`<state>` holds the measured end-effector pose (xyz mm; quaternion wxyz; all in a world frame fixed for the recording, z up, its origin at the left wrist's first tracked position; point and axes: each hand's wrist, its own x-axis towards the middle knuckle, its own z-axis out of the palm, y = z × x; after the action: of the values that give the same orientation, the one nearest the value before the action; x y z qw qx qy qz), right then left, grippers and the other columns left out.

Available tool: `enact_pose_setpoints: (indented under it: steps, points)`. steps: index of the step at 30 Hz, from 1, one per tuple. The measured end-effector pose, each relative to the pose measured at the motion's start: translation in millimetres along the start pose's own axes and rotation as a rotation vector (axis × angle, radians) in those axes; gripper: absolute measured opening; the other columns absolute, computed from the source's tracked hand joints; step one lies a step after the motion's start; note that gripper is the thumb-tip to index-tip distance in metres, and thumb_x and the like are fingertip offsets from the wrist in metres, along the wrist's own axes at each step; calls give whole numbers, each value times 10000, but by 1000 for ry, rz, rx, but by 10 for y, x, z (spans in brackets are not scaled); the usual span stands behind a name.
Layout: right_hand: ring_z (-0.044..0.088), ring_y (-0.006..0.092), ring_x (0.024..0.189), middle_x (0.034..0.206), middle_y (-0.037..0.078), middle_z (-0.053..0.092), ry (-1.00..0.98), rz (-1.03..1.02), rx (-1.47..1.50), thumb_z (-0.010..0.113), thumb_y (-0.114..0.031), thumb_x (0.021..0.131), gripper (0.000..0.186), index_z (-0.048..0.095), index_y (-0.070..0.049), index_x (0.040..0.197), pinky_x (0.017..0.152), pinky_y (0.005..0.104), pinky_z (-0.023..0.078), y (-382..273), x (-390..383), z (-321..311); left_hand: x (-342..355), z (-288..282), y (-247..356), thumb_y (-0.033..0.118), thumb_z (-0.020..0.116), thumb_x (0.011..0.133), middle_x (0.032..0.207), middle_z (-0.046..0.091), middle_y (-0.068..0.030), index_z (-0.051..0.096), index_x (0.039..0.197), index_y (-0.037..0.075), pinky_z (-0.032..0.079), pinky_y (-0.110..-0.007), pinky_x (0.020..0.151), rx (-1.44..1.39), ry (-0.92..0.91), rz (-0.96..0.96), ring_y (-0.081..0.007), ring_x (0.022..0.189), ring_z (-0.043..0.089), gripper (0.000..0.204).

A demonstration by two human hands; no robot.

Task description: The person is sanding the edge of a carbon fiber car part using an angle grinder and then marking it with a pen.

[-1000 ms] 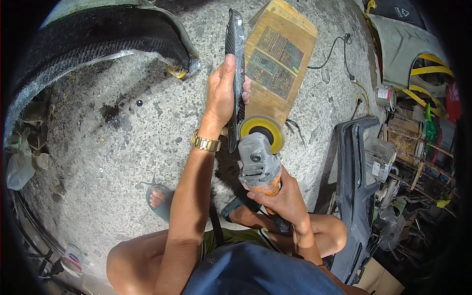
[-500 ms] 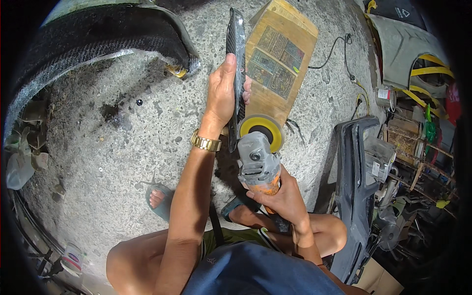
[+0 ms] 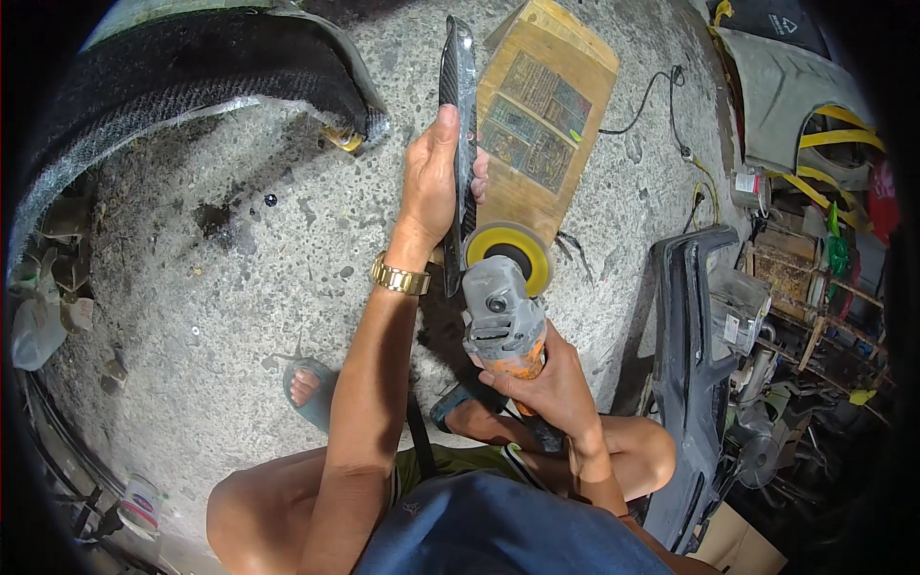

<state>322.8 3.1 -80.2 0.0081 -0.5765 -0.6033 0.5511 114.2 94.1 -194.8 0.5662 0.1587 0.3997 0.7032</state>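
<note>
My left hand [image 3: 433, 182] is closed around a long, narrow carbon-fibre piece [image 3: 458, 72], held edge-up with its glossy dark weave showing. The thumb lies along the near side and fingertips show past the far side. In my right hand [image 3: 551, 388] is a worn grey and orange angle grinder [image 3: 503, 316], gripped round its body. Its yellow disc [image 3: 508, 251] sits right beside the lower end of the piece; whether they touch I cannot tell. Beneath both lies a wooden board [image 3: 546, 115] with a dark printed panel.
A large black woven-fibre panel [image 3: 211, 77] arches at the upper left. Black cable [image 3: 640, 107] runs over the concrete floor on the right. Beyond it stand a long dark bumper-like part [image 3: 685, 364], a grey panel [image 3: 786, 101] and cluttered scrap. A white can [image 3: 141, 505] stands lower left.
</note>
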Motion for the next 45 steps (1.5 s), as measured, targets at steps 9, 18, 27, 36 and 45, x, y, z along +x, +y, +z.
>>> enact_pose_setpoints:
  steps: [9, 18, 27, 36, 45]
  points:
    - [735, 276, 967, 1035, 200, 739, 38, -67, 29, 902, -262, 717, 642, 586, 36, 1190, 859, 381, 554, 46, -24, -10, -3, -8, 13, 596, 351, 1055, 671, 554, -66, 527, 964, 32, 453, -268, 481, 7, -10, 10, -130, 515, 518, 598]
    - [739, 296, 963, 1021, 207, 740, 27, -48, -50, 906, -277, 711, 659, 580, 43, 1186, 848, 390, 560, -29, -21, -11, 2, -16, 3, 606, 352, 1050, 661, 547, -62, 526, 970, 31, 454, -269, 480, -11, -10, -1, -130, 511, 515, 606]
    - [734, 285, 982, 1045, 205, 738, 51, -42, 46, 907, -273, 713, 652, 587, 38, 1189, 864, 386, 553, 60, -31, -22, -11, -1, 17, 616, 353, 1046, 674, 551, -59, 526, 983, 28, 453, -273, 484, 14, -5, 6, -130, 516, 518, 616]
    - [732, 283, 988, 1052, 204, 736, 23, -64, -46, 904, -274, 718, 650, 586, 38, 1191, 877, 383, 551, 21, -8, -5, -8, -9, 0, 617, 348, 1047, 676, 548, -58, 520, 982, 32, 452, -266, 485, 8, -9, 6, -126, 520, 516, 613]
    - [733, 284, 979, 1060, 198, 733, 2, -70, -6, 910, -282, 710, 691, 572, 48, 1215, 885, 378, 552, 75, -34, -79, 1, -32, -12, 645, 349, 1033, 681, 554, -66, 521, 1004, 28, 456, -282, 492, 0, -16, -13, -136, 526, 520, 641]
